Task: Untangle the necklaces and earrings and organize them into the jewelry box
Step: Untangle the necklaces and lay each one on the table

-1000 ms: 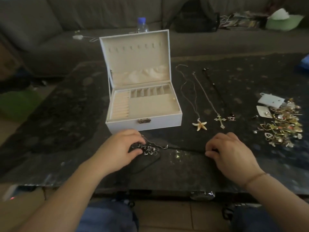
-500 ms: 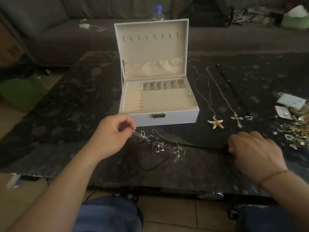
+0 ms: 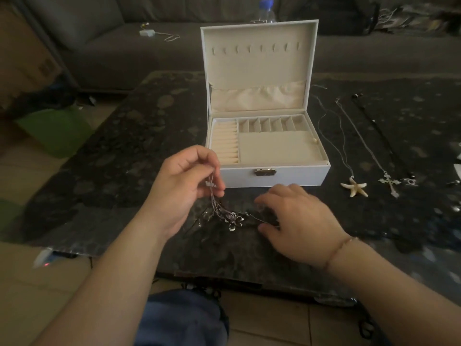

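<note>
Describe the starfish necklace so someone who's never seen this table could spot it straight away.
Start at the open white jewelry box on the dark table. Three necklaces lie stretched out to its right; the starfish necklace is the one nearest the box. Its pale starfish pendant sets it apart from the silver cross necklace beside it.

Dim light falls on a dark mottled table (image 3: 104, 156) before a grey sofa (image 3: 99, 43), with beige floor tiles (image 3: 30, 161) and a green bag (image 3: 53, 131) at left
</note>
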`<state>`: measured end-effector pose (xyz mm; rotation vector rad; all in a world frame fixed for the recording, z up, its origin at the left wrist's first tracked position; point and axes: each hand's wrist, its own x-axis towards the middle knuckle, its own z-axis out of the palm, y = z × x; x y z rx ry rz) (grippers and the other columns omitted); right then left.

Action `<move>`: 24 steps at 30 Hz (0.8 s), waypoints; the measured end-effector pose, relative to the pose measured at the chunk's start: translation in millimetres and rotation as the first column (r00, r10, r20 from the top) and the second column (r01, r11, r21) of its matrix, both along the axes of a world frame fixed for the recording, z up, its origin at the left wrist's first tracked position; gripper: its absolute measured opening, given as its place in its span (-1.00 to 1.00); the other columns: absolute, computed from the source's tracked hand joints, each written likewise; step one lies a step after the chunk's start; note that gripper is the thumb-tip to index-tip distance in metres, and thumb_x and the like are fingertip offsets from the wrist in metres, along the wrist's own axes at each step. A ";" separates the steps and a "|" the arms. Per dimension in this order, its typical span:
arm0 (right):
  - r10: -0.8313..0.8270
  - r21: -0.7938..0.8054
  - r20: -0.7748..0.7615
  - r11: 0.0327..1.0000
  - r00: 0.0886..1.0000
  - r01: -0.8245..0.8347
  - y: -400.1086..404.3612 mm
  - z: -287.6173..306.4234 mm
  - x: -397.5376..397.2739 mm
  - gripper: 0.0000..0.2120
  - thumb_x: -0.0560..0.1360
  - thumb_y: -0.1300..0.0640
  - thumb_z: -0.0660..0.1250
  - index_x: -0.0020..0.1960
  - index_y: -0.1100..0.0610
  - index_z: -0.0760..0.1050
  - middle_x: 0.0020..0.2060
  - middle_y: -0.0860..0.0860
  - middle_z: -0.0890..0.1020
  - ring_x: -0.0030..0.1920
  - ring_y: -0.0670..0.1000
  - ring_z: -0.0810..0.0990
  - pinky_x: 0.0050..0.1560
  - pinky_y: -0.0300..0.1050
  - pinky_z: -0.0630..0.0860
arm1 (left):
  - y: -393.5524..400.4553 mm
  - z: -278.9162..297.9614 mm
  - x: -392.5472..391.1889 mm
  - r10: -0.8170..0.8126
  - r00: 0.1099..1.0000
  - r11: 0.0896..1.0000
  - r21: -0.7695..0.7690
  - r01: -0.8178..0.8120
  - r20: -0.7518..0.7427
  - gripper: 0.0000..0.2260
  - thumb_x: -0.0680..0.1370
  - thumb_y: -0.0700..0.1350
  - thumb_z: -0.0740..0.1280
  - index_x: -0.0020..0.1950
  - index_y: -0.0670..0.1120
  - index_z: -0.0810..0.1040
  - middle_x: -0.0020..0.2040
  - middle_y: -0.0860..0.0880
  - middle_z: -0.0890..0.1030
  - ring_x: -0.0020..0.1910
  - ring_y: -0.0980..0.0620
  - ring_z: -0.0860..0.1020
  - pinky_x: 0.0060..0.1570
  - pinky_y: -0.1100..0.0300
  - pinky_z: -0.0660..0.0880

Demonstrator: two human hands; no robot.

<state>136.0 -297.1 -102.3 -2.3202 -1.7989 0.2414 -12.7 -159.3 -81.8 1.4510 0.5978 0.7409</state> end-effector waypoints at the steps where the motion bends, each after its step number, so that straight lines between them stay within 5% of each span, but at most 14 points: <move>1: 0.002 -0.027 -0.011 1.000 1.000 -0.002 4.1 -4.2 0.7 -0.62 0.52 -0.11 0.28 0.33 -0.15 0.42 0.21 -0.16 0.46 0.25 -0.04 0.38 0.20 -0.07 0.45 | 0.5 0.1 -0.3 0.020 1.000 1.000 0.012 -0.020 -0.014 -0.67 0.60 -0.38 0.17 -0.22 -0.06 0.58 -0.26 -0.08 0.53 -0.27 -0.05 0.54 -0.21 0.07 0.54; 6: -0.082 -0.003 -0.153 0.997 0.985 0.083 15.5 -11.1 -1.0 -0.72 0.56 0.05 0.21 0.21 -0.14 0.55 0.13 -0.17 0.54 0.21 -0.06 0.44 0.18 -0.05 0.50 | 10.4 4.3 -11.3 0.071 0.997 0.997 -0.024 -0.071 -0.019 -0.74 0.50 -0.27 0.21 -0.26 -0.01 0.60 -0.32 -0.05 0.51 -0.32 -0.01 0.47 -0.11 0.07 0.50; 10: -0.109 -0.060 -0.129 0.993 0.986 0.102 29.7 -8.6 -9.4 -0.73 0.53 -0.01 0.28 0.21 -0.14 0.53 0.09 -0.14 0.54 0.13 -0.02 0.51 0.09 -0.06 0.53 | 15.4 3.5 -18.1 0.086 0.949 0.989 0.141 -0.044 -0.302 -0.75 0.50 -0.37 0.19 -0.22 -0.13 0.58 -0.40 -0.05 0.46 -0.39 0.00 0.40 -0.22 0.11 0.46; 14: -0.216 -0.146 -0.203 0.971 0.955 0.189 32.7 -2.8 -2.6 -0.78 0.47 0.07 0.31 0.08 -0.14 0.59 0.00 -0.12 0.63 0.01 -0.03 0.60 0.07 -0.04 0.59 | 21.3 -0.2 -32.6 0.026 0.696 0.929 0.275 0.249 -0.718 -0.71 0.54 -0.28 0.18 -0.17 0.02 0.62 -0.43 0.10 0.54 -0.46 0.19 0.44 -0.33 0.20 0.37; 16: -0.236 -0.175 -0.174 0.963 0.956 0.206 29.9 -0.9 1.8 -0.83 0.49 0.04 0.32 0.05 -0.13 0.60 -0.04 -0.11 0.64 -0.02 -0.04 0.60 0.04 -0.05 0.60 | 21.2 -2.6 -38.2 0.038 0.585 0.889 0.296 0.351 -0.810 -0.78 0.59 -0.14 0.22 -0.15 0.08 0.60 -0.41 0.18 0.58 -0.44 0.26 0.48 -0.33 0.23 0.37; 20: -0.188 -0.194 -0.030 0.965 0.982 0.179 21.6 -3.4 2.6 -0.90 0.57 -0.03 0.27 0.05 -0.11 0.54 0.01 -0.11 0.57 0.07 -0.03 0.50 -0.02 -0.13 0.48 | 11.7 -8.3 -31.9 0.219 0.575 0.794 0.487 0.365 -0.788 -0.86 0.53 0.12 0.36 -0.18 0.12 0.54 -0.39 0.12 0.56 -0.37 0.18 0.52 -0.32 0.21 0.39; 24: -0.154 -0.178 -0.130 0.975 0.979 0.130 13.5 -8.9 6.7 -0.95 0.60 0.02 0.23 -0.04 -0.10 0.45 -0.04 -0.14 0.49 0.07 -0.08 0.41 0.08 -0.13 0.46 | -10.9 -23.9 -10.6 0.358 0.625 0.647 0.667 0.370 -0.694 -0.88 0.54 0.13 0.36 -0.04 0.12 0.57 -0.19 0.16 0.47 -0.12 0.11 0.50 -0.09 0.10 0.46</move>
